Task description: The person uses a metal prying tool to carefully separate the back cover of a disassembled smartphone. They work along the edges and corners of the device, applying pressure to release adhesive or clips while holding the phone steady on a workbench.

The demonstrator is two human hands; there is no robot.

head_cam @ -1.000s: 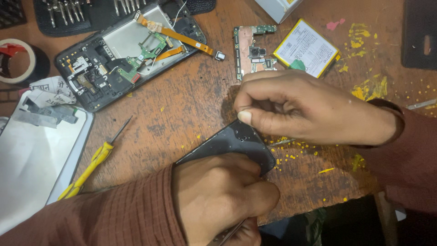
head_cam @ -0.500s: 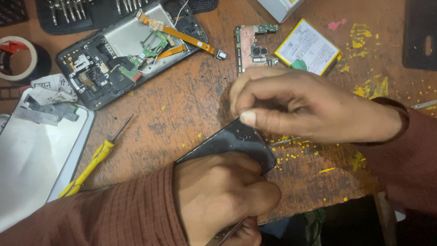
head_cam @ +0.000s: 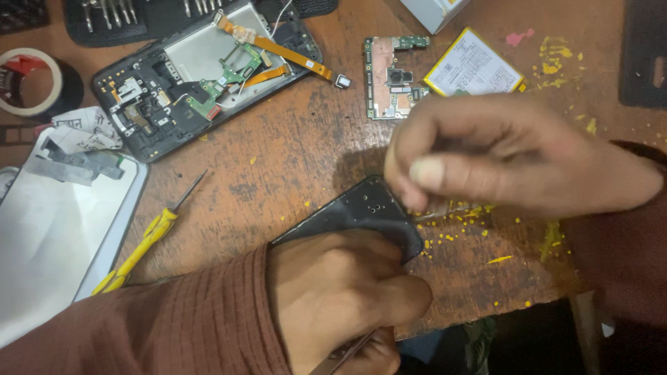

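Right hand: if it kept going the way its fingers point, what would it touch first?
Probably the black phone cover: the right hand points leftward and down at its top edge. Depth is unclear.

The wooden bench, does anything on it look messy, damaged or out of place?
Yes. Yellow crumbs are scattered over the wooden table beside the right hand, with yellow smears near the far edge. The tabletop itself is scuffed and worn.

right hand [head_cam: 514,156]: motion-blurred, fingertips unclear
black phone cover [head_cam: 361,212]: lower half hidden under left hand [head_cam: 340,298]
tape roll [head_cam: 31,83]: cut off at edge
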